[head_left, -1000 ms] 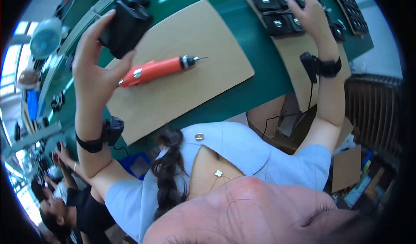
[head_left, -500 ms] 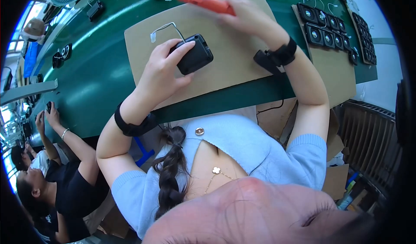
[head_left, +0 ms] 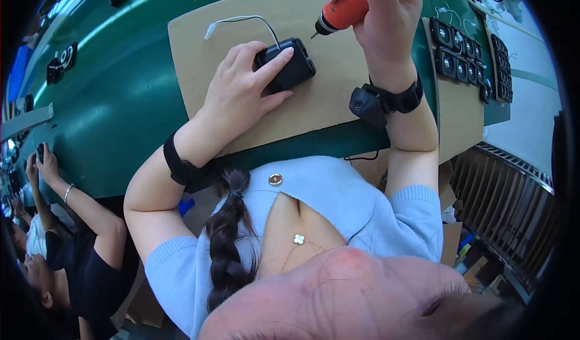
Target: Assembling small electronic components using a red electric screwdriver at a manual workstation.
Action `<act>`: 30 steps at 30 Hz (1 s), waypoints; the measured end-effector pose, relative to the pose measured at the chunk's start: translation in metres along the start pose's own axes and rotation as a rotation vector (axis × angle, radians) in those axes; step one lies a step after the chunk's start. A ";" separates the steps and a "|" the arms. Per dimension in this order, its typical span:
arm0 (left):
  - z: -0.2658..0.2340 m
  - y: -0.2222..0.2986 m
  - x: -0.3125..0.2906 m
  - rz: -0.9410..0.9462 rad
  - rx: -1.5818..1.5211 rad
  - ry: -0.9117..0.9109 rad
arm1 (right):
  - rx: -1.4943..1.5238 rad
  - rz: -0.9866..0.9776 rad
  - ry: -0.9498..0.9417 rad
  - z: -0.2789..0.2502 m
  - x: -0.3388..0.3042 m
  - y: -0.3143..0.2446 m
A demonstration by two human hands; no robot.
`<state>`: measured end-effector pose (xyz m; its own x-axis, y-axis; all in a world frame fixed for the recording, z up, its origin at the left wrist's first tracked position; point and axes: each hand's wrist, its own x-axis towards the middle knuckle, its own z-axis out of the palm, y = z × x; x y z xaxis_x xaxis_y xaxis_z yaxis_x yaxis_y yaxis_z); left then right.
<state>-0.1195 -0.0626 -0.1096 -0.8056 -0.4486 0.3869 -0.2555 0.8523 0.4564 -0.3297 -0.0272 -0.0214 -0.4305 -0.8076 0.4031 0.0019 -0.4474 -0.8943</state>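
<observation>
My left hand (head_left: pixel 241 83) is closed around a small black plastic speaker box (head_left: pixel 296 68), thumb and fingers on its sides, holding it on a cardboard sheet (head_left: pixel 344 101). A thin cable (head_left: pixel 257 17) with a white connector curves from the box's far side out to the left. Up and to the right, my right hand (head_left: pixel 386 29) grips a red electric screwdriver (head_left: pixel 347 11). Its bit points down and left, close to the box's far right corner but apart from it. The face of the box under my left hand is partly hidden.
The cardboard covers part of a green worktable (head_left: pixel 115 119). Trays of black speakers (head_left: pixel 456 50) stand at the right, their wires trailing. Another black speaker piece (head_left: pixel 63 61) lies at the left. A co-worker in a black top (head_left: pixel 90 267) handles something small at the lower left.
The screwdriver has swung from lying sideways at the far edge to pointing down near the box. My right hand has moved right. My left hand still holds the box.
</observation>
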 end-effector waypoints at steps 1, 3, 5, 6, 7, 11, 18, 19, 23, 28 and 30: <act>0.000 -0.001 0.000 -0.001 -0.010 0.004 | 0.020 -0.059 0.007 0.006 -0.003 0.001; 0.000 -0.002 -0.001 -0.008 -0.022 0.006 | 0.038 -0.054 0.006 0.012 -0.012 0.005; 0.001 0.000 -0.001 -0.006 -0.029 0.009 | 0.070 -0.063 0.016 0.013 -0.018 0.006; 0.002 0.001 -0.001 -0.004 -0.032 0.011 | 0.069 -0.059 0.016 0.011 -0.019 0.006; 0.002 0.002 -0.001 -0.006 -0.035 0.010 | 0.062 -0.070 0.014 0.010 -0.019 0.007; 0.002 0.003 0.000 0.003 -0.021 0.017 | 0.040 -0.106 0.012 0.007 -0.021 0.010; 0.002 0.003 -0.001 -0.012 -0.017 0.015 | 0.014 -0.131 -0.018 0.007 -0.025 0.010; 0.002 0.003 0.000 -0.014 -0.018 0.016 | 0.020 -0.113 -0.019 0.007 -0.028 0.009; 0.001 0.003 -0.001 -0.022 -0.025 0.010 | -0.028 -0.136 -0.104 0.003 -0.031 0.009; -0.001 0.003 -0.004 -0.015 -0.055 0.025 | -0.057 -0.210 -0.264 0.001 -0.030 0.016; -0.001 0.002 -0.004 -0.011 -0.059 0.031 | -0.013 -0.181 -0.267 0.004 -0.026 0.017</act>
<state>-0.1159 -0.0594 -0.1094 -0.7855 -0.4671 0.4059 -0.2317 0.8302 0.5070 -0.3148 -0.0151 -0.0466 -0.1711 -0.7882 0.5912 -0.0657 -0.5896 -0.8050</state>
